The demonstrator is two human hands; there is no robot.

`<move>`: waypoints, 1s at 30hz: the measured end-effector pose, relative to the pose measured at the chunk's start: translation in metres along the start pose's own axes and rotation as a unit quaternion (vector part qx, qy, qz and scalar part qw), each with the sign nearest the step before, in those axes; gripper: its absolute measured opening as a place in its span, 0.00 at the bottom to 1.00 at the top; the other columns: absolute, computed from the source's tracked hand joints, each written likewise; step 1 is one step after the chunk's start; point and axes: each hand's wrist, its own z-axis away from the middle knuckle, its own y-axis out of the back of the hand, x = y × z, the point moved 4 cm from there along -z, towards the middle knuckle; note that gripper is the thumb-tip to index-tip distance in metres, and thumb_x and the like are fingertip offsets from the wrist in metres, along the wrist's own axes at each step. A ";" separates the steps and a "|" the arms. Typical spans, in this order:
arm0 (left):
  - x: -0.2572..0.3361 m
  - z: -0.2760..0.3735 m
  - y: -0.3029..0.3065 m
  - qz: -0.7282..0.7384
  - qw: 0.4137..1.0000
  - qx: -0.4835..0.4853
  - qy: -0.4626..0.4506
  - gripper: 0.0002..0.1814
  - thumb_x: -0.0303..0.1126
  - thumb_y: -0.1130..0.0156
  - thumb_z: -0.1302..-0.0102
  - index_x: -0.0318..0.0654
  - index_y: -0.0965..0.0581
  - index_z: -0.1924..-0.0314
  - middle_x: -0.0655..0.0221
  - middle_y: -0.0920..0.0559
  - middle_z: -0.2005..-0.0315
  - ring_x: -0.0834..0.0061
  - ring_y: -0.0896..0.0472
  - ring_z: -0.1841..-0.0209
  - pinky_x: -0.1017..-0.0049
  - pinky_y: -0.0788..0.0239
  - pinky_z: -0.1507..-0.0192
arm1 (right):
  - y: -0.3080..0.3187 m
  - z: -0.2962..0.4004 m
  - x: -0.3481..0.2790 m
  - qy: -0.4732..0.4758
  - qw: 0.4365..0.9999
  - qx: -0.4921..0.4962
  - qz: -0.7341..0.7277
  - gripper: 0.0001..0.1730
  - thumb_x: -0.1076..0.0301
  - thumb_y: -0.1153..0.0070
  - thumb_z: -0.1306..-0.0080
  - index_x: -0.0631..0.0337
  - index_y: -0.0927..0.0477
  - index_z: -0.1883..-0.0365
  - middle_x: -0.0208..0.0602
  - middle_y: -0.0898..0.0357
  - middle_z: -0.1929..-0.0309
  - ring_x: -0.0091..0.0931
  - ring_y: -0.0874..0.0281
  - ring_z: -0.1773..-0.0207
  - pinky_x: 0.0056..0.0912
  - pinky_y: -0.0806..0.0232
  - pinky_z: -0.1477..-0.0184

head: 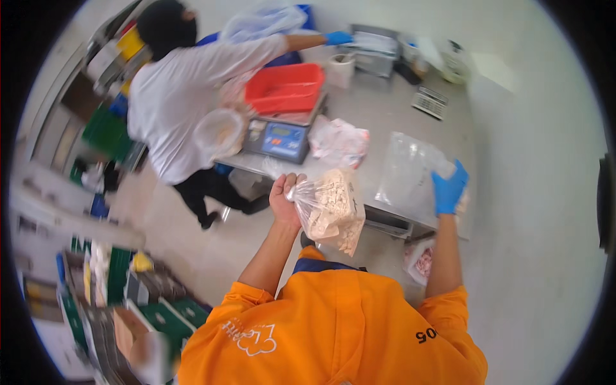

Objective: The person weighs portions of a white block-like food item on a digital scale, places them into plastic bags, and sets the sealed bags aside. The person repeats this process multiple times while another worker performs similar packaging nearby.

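Note:
My bare left hand [287,199] is closed around the gathered neck of a clear plastic bag [337,207], which holds pale, crumbly pieces and bears dark marks. The bag hangs in front of the metal table's near edge. My right hand [448,188], in a blue glove, has its fingers apart at the right side of the table, beside a flat clear plastic bag [409,166]. Whether it touches that bag, I cannot tell. Between my hands, farther back, lies a crumpled white and pink plastic bag [339,140], next to a digital scale [283,139].
A red tray [285,89] rests on the scale. A round clear plastic tub [220,132] is left of it. A co-worker [178,101] stands at left, one gloved hand reaching to the back. A calculator [430,102] lies at right. An open bag of pinkish pieces [422,262] is below the table.

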 end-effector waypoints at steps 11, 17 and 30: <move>0.072 0.111 -0.100 -0.043 0.983 -0.002 -0.177 0.22 0.44 0.56 0.24 0.47 0.37 0.79 0.70 0.33 0.78 0.70 0.31 0.70 0.67 0.36 0.60 | -0.024 -0.020 0.102 -0.150 0.949 -0.099 0.259 0.31 0.44 0.36 0.38 0.64 0.18 0.51 0.54 0.16 0.53 0.48 0.17 0.51 0.53 0.26 0.52; 0.082 0.196 -0.097 -0.295 0.926 0.160 -0.173 0.18 0.40 0.51 0.28 0.46 0.37 0.77 0.72 0.33 0.75 0.73 0.31 0.66 0.71 0.36 0.55 | 0.031 0.007 0.148 -0.334 0.831 0.012 -0.444 0.28 0.54 0.44 0.26 0.67 0.26 0.38 0.46 0.21 0.42 0.35 0.23 0.39 0.39 0.32 0.39; 0.038 0.435 -0.063 -0.625 0.721 0.289 -0.080 0.17 0.37 0.37 0.34 0.38 0.21 0.47 0.63 0.15 0.58 0.69 0.17 0.56 0.68 0.25 0.53 | 0.072 0.411 -0.280 -0.102 0.643 -0.705 -0.282 0.25 0.61 0.40 0.30 0.64 0.26 0.38 0.34 0.21 0.47 0.25 0.24 0.47 0.30 0.30 0.47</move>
